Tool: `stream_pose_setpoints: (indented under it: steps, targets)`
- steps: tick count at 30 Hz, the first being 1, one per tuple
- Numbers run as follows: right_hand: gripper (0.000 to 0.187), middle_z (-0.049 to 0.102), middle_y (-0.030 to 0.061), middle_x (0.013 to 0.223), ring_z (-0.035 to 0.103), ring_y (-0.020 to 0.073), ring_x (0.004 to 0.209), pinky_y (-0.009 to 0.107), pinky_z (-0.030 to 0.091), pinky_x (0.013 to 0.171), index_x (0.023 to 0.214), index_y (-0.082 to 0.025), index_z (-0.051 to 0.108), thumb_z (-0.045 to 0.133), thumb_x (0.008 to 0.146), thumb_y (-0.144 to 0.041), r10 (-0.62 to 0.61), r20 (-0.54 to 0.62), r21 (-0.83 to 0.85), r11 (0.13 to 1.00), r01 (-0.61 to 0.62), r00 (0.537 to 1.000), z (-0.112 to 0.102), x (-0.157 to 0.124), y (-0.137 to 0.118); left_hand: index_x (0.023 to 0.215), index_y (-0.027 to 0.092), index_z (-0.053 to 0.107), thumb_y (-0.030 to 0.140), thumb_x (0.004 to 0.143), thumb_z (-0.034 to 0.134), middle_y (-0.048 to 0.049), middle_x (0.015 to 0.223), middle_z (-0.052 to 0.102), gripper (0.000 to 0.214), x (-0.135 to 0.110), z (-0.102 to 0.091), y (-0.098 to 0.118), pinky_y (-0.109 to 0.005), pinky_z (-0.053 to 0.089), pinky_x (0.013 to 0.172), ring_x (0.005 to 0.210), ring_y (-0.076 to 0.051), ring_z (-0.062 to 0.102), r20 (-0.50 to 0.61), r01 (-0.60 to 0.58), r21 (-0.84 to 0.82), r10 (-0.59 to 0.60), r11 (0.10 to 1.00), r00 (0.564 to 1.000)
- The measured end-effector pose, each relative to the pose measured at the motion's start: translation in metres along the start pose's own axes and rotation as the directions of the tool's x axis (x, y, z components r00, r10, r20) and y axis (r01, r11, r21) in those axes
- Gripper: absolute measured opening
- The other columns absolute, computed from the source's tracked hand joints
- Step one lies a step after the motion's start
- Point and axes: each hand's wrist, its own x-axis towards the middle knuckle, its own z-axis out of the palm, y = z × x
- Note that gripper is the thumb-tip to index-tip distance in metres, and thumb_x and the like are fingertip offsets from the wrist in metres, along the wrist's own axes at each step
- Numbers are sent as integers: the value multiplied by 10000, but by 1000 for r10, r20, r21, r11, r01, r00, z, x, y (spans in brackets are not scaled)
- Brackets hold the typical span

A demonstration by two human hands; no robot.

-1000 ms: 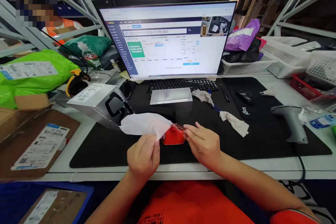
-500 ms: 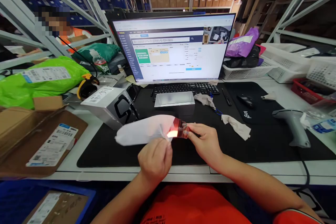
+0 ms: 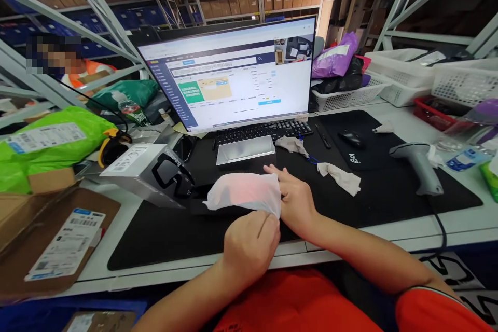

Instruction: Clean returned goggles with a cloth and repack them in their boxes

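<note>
A thin white pouch (image 3: 245, 192) is held above the black desk mat (image 3: 389, 192), and a red item shows faintly through it. My left hand (image 3: 249, 246) is closed in a pinch on the pouch's near right corner. My right hand (image 3: 293, 199) grips the pouch's right end, fingers curled against it. The red item is fully inside and its shape is hidden.
A grey box printed with goggles (image 3: 150, 171) lies left of the pouch. A metal tray (image 3: 246, 149), keyboard (image 3: 264, 129) and monitor (image 3: 233, 78) stand behind. Two cloths (image 3: 338, 176), a mouse (image 3: 352, 139) and a scanner (image 3: 418, 163) lie right. Cardboard (image 3: 50, 228) and green parcels (image 3: 42, 142) fill the left. A person sits at far left.
The red item, which stuck out of the pouch's right end before, has gone inside. Both hands have closed over that end and the view has shifted a little left.
</note>
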Motion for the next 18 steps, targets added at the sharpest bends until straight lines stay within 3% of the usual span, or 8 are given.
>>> stream_pose_setpoints:
  steps: [2,4,7,9,11,13,14,18]
  targets:
    - [236,684,129,1307,658,302,1220,481,470,1110,808,-198,807,613,799,-64,-68,-19,65,996,69,998,-8,-1,9,799,173,594,109,932,500,-20,658,582,175,6,7,-2,-328,343,539,581,-176,492,6,-94,-70,95,993,996]
    - [250,758,87,1179,730,245,1089,396,548,1013,839,-222,816,604,818,-91,-55,-44,151,987,61,997,-23,1,21,832,164,604,105,940,485,-27,701,617,172,14,11,-6,-314,373,554,607,-171,525,16,-153,-125,156,980,988]
    - [162,803,50,971,760,229,892,317,604,787,842,-219,821,674,792,-174,162,-171,262,958,-114,972,-56,9,52,979,146,632,179,983,470,-56,839,676,166,39,13,-17,-299,445,612,703,-177,607,71,-102,-137,113,985,991]
    - [162,800,59,892,753,252,831,333,599,739,865,-176,817,739,732,-228,340,-307,371,903,-217,889,-79,14,80,1036,154,639,240,1014,425,-63,876,676,232,68,19,-22,-304,485,650,751,-189,639,199,-21,-108,42,994,979]
    - [236,791,61,824,744,258,793,352,595,733,891,-138,808,762,687,-247,468,-438,489,841,-234,767,-98,18,110,1042,178,648,256,1033,357,-59,886,668,302,105,34,-23,-316,509,679,795,-204,660,420,37,-59,-9,998,908]
    - [257,786,56,791,739,258,806,364,591,763,887,-123,801,759,662,-240,520,-536,536,818,-208,665,-111,19,135,1091,192,648,248,1040,334,-75,1001,679,323,145,62,-19,-337,537,752,908,-220,679,648,83,13,-72,996,759]
    - [256,787,55,791,738,260,824,369,588,783,879,-120,800,757,654,-235,525,-568,533,821,-202,634,-115,19,145,1093,185,658,247,1036,354,-88,1035,683,315,164,81,-16,-351,547,782,946,-231,683,686,90,27,-84,996,723]
    - [281,796,84,841,740,281,846,382,589,782,901,-110,801,759,661,-250,515,-574,497,837,-229,636,-121,14,167,1162,129,647,316,978,583,-123,1170,667,271,218,161,1,-449,553,910,1064,-253,659,779,124,122,-173,985,602]
